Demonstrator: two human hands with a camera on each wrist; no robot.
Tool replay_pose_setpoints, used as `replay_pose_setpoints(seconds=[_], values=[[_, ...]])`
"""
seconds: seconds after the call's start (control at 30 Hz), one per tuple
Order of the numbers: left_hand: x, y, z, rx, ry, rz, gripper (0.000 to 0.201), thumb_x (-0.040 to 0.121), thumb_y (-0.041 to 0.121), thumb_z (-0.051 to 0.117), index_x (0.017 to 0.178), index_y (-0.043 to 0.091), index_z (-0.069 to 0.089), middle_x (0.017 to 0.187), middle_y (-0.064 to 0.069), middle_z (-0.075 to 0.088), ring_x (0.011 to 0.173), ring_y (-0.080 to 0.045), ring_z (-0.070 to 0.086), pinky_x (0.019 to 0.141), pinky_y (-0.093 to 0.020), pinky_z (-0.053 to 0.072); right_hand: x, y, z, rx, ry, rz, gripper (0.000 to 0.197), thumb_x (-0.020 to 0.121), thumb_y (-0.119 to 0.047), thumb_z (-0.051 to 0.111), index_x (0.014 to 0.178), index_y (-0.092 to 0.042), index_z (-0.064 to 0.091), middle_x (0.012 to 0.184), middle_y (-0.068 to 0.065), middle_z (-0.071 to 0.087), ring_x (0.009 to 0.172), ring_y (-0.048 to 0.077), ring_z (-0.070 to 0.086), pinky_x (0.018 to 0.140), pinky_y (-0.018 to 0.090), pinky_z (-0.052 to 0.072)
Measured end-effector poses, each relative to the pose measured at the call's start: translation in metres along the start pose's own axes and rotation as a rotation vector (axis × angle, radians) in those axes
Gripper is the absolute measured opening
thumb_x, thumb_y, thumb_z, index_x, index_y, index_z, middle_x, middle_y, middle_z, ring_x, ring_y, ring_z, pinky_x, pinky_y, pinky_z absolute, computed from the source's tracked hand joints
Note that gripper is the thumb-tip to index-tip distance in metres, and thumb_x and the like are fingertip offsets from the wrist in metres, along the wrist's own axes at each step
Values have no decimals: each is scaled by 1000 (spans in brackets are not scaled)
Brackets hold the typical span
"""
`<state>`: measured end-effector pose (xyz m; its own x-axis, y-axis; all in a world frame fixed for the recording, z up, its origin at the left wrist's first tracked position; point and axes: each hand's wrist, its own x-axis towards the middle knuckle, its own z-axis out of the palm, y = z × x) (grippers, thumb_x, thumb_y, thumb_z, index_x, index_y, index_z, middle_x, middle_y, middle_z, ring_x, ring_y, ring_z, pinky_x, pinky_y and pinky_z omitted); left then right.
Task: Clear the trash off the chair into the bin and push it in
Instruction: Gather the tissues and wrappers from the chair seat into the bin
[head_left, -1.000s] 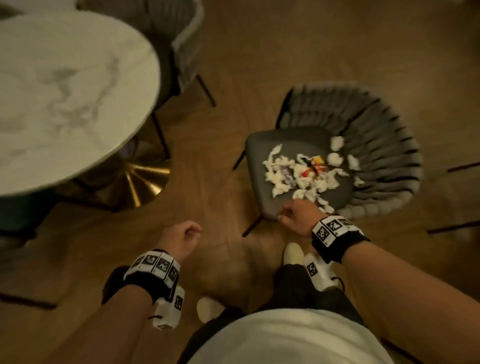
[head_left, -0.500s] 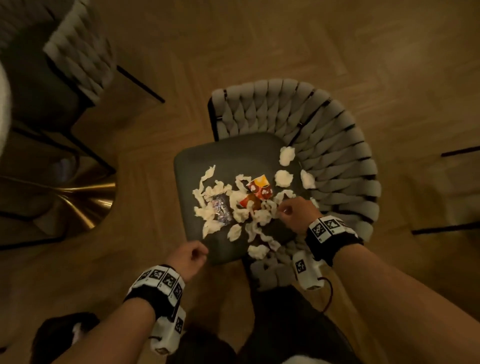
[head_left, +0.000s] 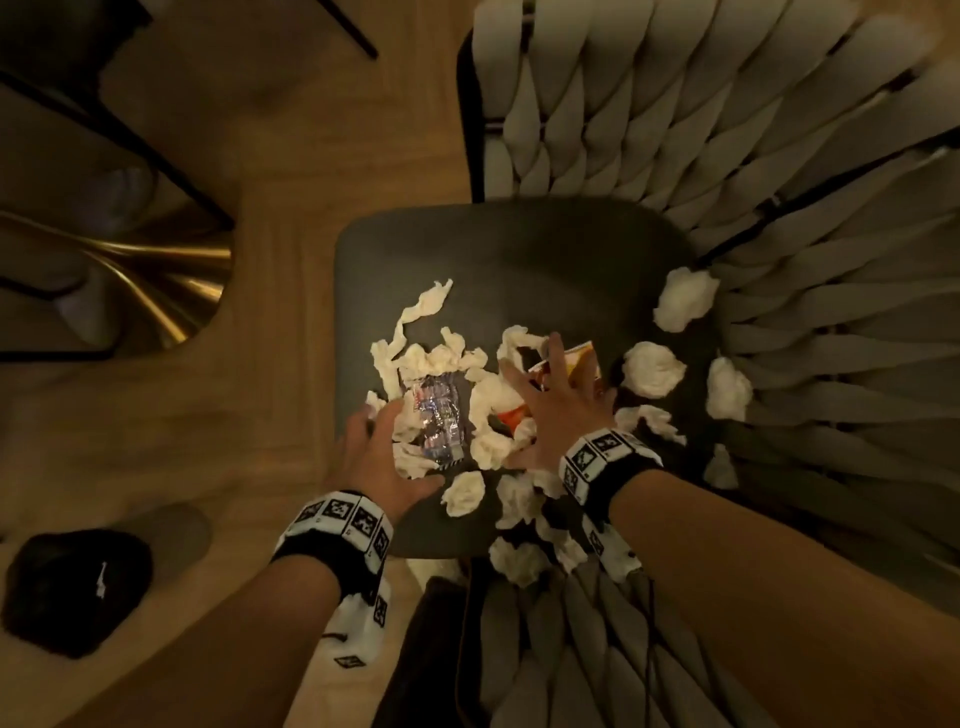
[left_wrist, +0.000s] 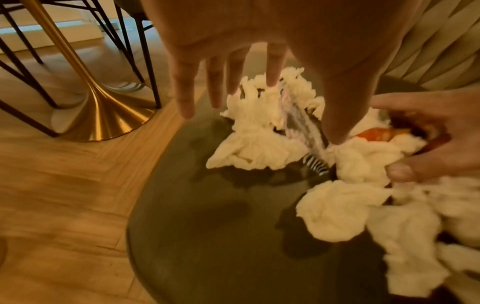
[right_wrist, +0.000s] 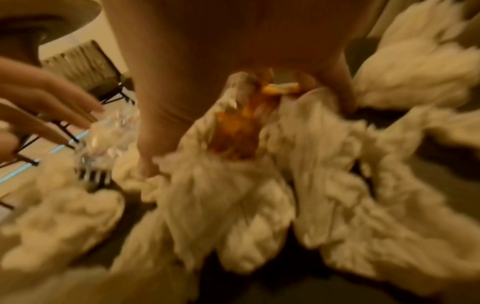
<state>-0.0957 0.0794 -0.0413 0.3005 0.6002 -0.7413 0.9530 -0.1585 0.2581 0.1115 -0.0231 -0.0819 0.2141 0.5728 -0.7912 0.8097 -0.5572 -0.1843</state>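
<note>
Trash: crumpled tissues (head_left: 470, 491) and two wrappers, mid-frame on the dark chair seat (head_left: 519, 249). Your left hand (head_left: 382, 457), fingers spread, touches the silver wrapper (head_left: 436, 421). Your right hand (head_left: 558, 410), fingers spread, presses the orange wrapper (head_left: 582, 358).

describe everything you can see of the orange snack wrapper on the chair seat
The orange snack wrapper is a crumpled, glossy-looking packet, orange and red with a pale yellow edge. It lies on the dark seat cushion in the middle of the trash pile, partly buried by white crumpled tissues. The right hand is spread over it, fingers resting on and around it, hiding most of it. Any print is unreadable.
</note>
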Motion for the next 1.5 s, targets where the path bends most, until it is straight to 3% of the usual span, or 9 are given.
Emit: replay_pose_setpoints(seconds=[0.17, 0.27, 0.43, 0.57, 0.7, 0.97, 1.13, 1.33, 1.5], values=[[16, 11, 14, 56, 44, 52, 122, 47, 48, 87, 134, 56, 2, 155, 5, -11, 141, -32, 14, 109, -55, 32, 7, 4, 12, -94, 76, -80, 93, 70, -59, 67, 142, -42, 11, 157, 7, -3, 140, 50, -3, 105, 69, 25], [28, 32, 9, 67, 89, 131, 134, 42, 46, 89, 134, 58, -7, 155, 6, -20, 140, -36, 15, 105, -57, 35, 2, 15, 6, -50, 121, -137, 60, 82, -37, 59, 135, -39, 31, 155, 4, 8, 137, 44, 6, 106, 64, 31], [54, 67, 4, 278, 75, 280, 135, 40, 56, 86, 134, 60, -11, 154, -2, -24, 137, -40, 16, 98, -60, 40, -8, 29, -24, 45, 182, -154, 48, 85, -26, 59, 130, -33, 45, 152, 3, 23, 131, 40, 23, 104, 55, 39], [69, 82, 16, 297, 10, 257, 107, 47, 52, 84, 132, 53, 19, 153, -6, -3, 133, -41, 17, 99, -59, 39, -36, 52, -58, 233, 287, -88, 44, 82, -27, 66, 124, -26, 52, 144, 6, 38, 127, 38, 35, 106, 48, 36], [82, 87, 25, 133, 77, 324, 51, 63, 18, 76, 108, 28, 53, 126, -15, 35, 105, -40, 50, 91, -43, 49, -61, 85, -69, 344, 474, -10, 45, 76, -28, 73, 118, -25, 56, 134, 8, 47, 115, 39, 44, 93, 47, 43], [36, 78, 18, -35, 173, 474, 23, 76, 17, 71, 96, 24, 60, 105, -4, 43, 83, -18, 48, 77, -31, 47, -25, 106, -32, 158, 292, 170, 56, 80, -31, 64, 132, -31, 43, 151, 14, 24, 127, 46, 30, 101, 55, 40], [7, 55, 45, 227, -35, 660, 47, 78, 36, 67, 121, 33, 47, 131, -13, 37, 112, -31, 46, 90, -45, 50, 2, 93, -20, 83, 191, 247, 59, 85, -31, 60, 136, -38, 33, 154, 10, 14, 135, 48, 16, 104, 63, 36], [6, 42, 78, 835, -349, 878, 93, 68, 64, 63, 139, 47, 5, 156, -13, -16, 134, -41, 11, 109, -64, 9, -2, 92, -31, 132, 248, 164, 52, 83, -19, 63, 132, -25, 46, 147, 11, 28, 131, 45, 27, 102, 54, 42], [16, 54, 79, 1071, -456, 931, 56, 70, 51, 67, 121, 38, 46, 150, -18, 31, 124, -44, 42, 92, -65, 39, -28, 93, -65, 268, 552, 39, 45, 73, -18, 72, 117, -18, 60, 131, 15, 47, 109, 43, 49, 92, 49, 48]])
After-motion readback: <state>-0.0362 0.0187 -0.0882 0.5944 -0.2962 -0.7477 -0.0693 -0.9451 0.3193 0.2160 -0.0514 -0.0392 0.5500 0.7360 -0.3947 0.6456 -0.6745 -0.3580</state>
